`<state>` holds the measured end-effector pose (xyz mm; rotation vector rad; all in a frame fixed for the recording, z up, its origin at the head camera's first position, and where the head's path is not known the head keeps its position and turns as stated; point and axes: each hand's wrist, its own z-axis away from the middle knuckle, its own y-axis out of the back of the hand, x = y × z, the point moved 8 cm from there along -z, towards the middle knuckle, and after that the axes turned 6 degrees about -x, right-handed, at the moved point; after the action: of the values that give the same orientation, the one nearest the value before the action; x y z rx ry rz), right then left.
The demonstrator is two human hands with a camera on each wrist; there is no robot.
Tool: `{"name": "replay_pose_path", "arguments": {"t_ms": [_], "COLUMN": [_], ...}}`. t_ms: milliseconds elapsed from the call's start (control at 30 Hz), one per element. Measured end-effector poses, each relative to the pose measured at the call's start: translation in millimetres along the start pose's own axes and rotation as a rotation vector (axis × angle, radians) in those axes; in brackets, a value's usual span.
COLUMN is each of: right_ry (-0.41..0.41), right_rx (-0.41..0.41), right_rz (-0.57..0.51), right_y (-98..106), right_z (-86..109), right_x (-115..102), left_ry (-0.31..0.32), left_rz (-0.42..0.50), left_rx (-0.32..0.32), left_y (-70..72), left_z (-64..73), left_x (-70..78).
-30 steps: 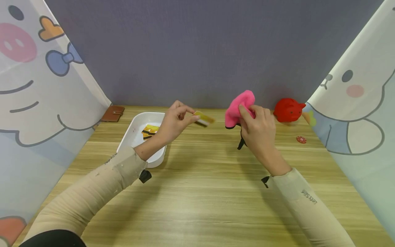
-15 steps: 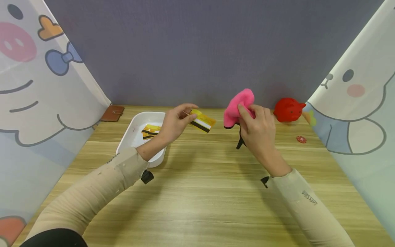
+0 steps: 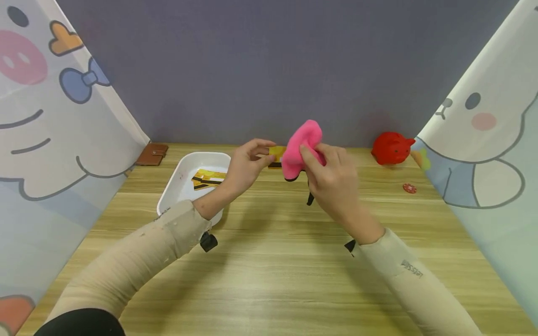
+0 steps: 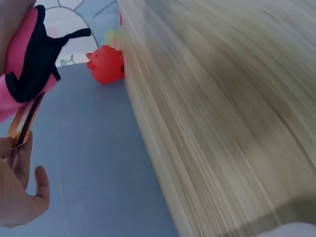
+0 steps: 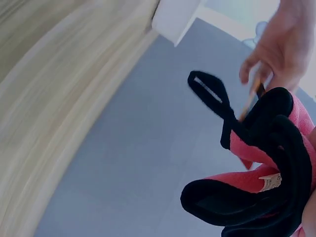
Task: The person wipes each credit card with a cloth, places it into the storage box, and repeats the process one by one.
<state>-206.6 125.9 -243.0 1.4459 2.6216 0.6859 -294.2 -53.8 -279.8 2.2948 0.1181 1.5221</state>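
My left hand (image 3: 247, 164) pinches one end of a yellow bank card (image 3: 275, 153) with a black stripe and a white band. In my right hand (image 3: 336, 182) is a bunched pink cloth (image 3: 300, 151) with black trim, a hanging black loop (image 5: 212, 94) and a small white label (image 5: 270, 181). The pink cloth overlaps the card's right end in the head view. From the left wrist, the card (image 4: 24, 121) reaches up to the cloth's black edge (image 4: 37, 69). Both hands are raised over the table.
A white tray (image 3: 168, 193) holding several yellow cards (image 3: 208, 177) stands left, partly behind my left forearm. A brown wallet (image 3: 152, 154) lies at the back left. On the right are a red piggy bank (image 3: 392, 148) and a red poker chip (image 3: 409, 188). A grey panel (image 3: 269, 70) closes the back.
My right hand has brought the pink cloth leftward to the card. The card, tilted half a second ago, is now more level and partly covered by the cloth. The left hand has shifted slightly right.
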Motion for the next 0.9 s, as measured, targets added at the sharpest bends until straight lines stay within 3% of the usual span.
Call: {"name": "replay_pose_path", "arguments": {"t_ms": [167, 300, 500, 700, 900], "right_ry": [0.059, 0.055, 0.008, -0.055, -0.045], "right_rx": [-0.063, -0.085, -0.107, -0.117, -0.073], "right_rz": [0.046, 0.059, 0.066, 0.108, 0.086], "right_y": [-16.0, -23.3, -29.6, -28.5, -18.6], "right_z": [0.4, 2.3, 3.9, 6.5, -4.4], "right_x": [-13.0, -8.6, 16.3, 40.0, 32.7], "left_ry": [0.025, 0.070, 0.118, 0.123, 0.110], "left_rz": [0.064, 0.124, 0.159, 0.144, 0.151], "left_rx": [-0.008, -0.034, 0.001, 0.036, 0.051], "left_y": [-7.3, -8.5, 6.8, 21.5, 22.7], "left_z": [1.1, 1.9, 2.0, 1.6, -0.8], "left_x": [0.6, -3.2, -11.0, -12.4, -9.1]}}
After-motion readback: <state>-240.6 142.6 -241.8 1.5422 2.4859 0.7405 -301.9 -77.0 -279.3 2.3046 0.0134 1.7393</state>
